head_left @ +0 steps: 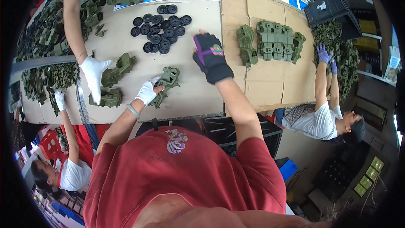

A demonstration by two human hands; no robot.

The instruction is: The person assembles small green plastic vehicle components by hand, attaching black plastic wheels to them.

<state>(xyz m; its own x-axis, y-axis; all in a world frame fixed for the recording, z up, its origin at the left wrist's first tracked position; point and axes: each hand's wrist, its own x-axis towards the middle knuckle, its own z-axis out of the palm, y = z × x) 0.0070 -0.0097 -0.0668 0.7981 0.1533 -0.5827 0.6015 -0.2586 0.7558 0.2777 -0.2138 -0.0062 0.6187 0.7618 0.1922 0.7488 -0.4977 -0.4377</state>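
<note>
My left hand (147, 93), in a white glove, grips a green plastic toy vehicle body (169, 77) by its near left side, just over the table. My right hand (212, 57) wears a black and purple fingerless glove. It hovers palm down right of a group of black toy wheels (155, 39), fingers reaching forward and thumb apart, with nothing visible in it; its underside is hidden. Two more green vehicle bodies, one long (120, 69) and one shorter (110, 97), lie left of my left hand. A co-worker's white-gloved hand (93, 76) reaches down beside them.
Several green bodies stand in a row (274, 40) on the cardboard (265, 88) at right. A large heap of green parts (55, 29) covers the far left. At right, a person's purple-gloved hands (324, 54) touch another heap beside a dark bin (333, 14). Another person works at left.
</note>
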